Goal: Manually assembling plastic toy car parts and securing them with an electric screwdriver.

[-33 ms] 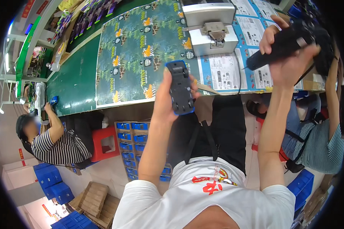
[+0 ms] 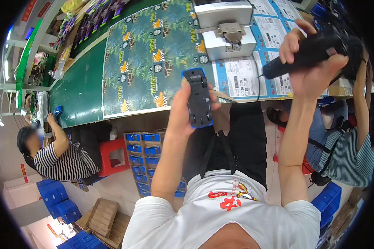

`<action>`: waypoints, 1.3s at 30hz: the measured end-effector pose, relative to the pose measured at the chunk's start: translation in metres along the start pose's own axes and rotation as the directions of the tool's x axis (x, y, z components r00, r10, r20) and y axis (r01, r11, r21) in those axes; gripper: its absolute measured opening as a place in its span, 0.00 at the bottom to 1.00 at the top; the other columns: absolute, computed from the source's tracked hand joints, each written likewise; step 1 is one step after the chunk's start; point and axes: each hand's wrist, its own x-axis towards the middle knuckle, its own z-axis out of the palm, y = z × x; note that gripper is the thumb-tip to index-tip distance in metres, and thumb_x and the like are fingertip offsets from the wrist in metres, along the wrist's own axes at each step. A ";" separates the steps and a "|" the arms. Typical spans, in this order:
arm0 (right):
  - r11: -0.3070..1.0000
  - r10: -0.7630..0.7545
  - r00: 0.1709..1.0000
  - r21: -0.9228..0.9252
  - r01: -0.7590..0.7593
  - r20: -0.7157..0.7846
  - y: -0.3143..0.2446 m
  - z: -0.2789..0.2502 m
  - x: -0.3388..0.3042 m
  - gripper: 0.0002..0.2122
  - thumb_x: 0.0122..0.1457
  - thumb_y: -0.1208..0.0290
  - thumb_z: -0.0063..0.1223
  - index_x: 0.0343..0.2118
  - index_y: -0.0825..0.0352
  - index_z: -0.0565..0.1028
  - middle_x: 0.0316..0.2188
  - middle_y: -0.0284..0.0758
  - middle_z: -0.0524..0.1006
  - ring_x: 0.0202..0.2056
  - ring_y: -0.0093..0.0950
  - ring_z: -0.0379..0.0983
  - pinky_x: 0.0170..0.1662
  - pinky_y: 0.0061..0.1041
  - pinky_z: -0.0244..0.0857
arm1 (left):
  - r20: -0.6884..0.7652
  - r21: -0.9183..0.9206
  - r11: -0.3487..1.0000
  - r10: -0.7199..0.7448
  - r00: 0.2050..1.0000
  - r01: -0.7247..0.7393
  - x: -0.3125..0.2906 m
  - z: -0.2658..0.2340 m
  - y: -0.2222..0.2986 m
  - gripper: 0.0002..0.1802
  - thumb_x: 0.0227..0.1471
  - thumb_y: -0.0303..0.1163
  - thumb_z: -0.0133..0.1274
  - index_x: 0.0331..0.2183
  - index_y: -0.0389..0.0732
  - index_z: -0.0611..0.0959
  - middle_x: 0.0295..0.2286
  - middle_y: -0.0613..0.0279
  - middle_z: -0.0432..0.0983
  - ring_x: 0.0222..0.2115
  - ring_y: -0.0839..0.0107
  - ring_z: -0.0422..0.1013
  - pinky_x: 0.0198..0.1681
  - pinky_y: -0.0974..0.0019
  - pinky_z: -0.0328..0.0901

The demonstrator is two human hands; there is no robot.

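Observation:
A toy car (image 2: 198, 99) with a blue body lies in my left hand (image 2: 180, 108), its black underside turned up. My left fingers wrap around its sides, just off the table's near edge. Up on the right, my right hand (image 2: 305, 76) grips a black electric screwdriver (image 2: 286, 62). Its thin bit points left, towards the toy car, with a wide gap between them. Part of the tool's rear end merges with dark things behind it, so I cannot make out where it ends.
A metal fixture (image 2: 230, 37) stands on the table among printed sheets (image 2: 149, 58). Stacked trays of blue toy cars (image 2: 143, 153) are below the table's edge. A person in stripes (image 2: 66, 155) sits at left beside a red stool (image 2: 112, 157); another person (image 2: 345, 157) is at right.
The screwdriver's bit has come slightly left, and the toy car has shifted a little right and towards me. Both hands keep their hold.

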 end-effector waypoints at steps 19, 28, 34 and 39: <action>0.978 -0.172 0.980 -0.136 0.157 -0.103 0.029 0.098 -0.029 0.17 0.64 0.53 0.52 0.40 0.64 0.67 0.24 0.33 0.68 0.24 0.25 0.66 0.30 0.28 0.65 | -0.161 0.233 0.972 0.029 0.987 0.010 -0.019 0.042 -0.029 0.17 0.54 0.26 0.59 0.45 0.38 0.75 0.33 0.59 0.78 0.26 0.70 0.78 0.32 0.63 0.77; 0.943 -0.195 0.968 -0.300 0.142 -0.158 0.027 0.111 -0.034 0.23 0.61 0.47 0.56 0.40 0.64 0.66 0.25 0.34 0.69 0.25 0.25 0.67 0.31 0.27 0.67 | -0.160 0.264 0.964 0.090 0.983 -0.045 -0.020 0.059 -0.031 0.18 0.54 0.25 0.59 0.46 0.38 0.75 0.34 0.60 0.78 0.26 0.71 0.77 0.31 0.66 0.76; 0.902 0.007 0.935 -0.401 -0.159 -0.354 0.009 0.130 -0.032 0.53 0.47 0.20 0.40 0.57 0.73 0.63 0.37 0.37 0.72 0.38 0.28 0.71 0.44 0.34 0.71 | -0.148 0.232 0.973 0.030 0.989 0.006 -0.017 0.063 -0.039 0.17 0.54 0.25 0.58 0.45 0.39 0.74 0.31 0.63 0.74 0.25 0.70 0.77 0.31 0.65 0.76; 0.872 0.225 0.970 -0.426 -0.243 -0.093 0.006 0.100 -0.031 0.53 0.47 0.20 0.42 0.54 0.77 0.68 0.47 0.50 0.75 0.42 0.38 0.79 0.49 0.40 0.72 | -0.152 0.177 0.975 -0.110 0.982 0.136 -0.019 0.059 -0.039 0.14 0.55 0.26 0.57 0.43 0.38 0.74 0.31 0.62 0.74 0.25 0.69 0.77 0.32 0.60 0.78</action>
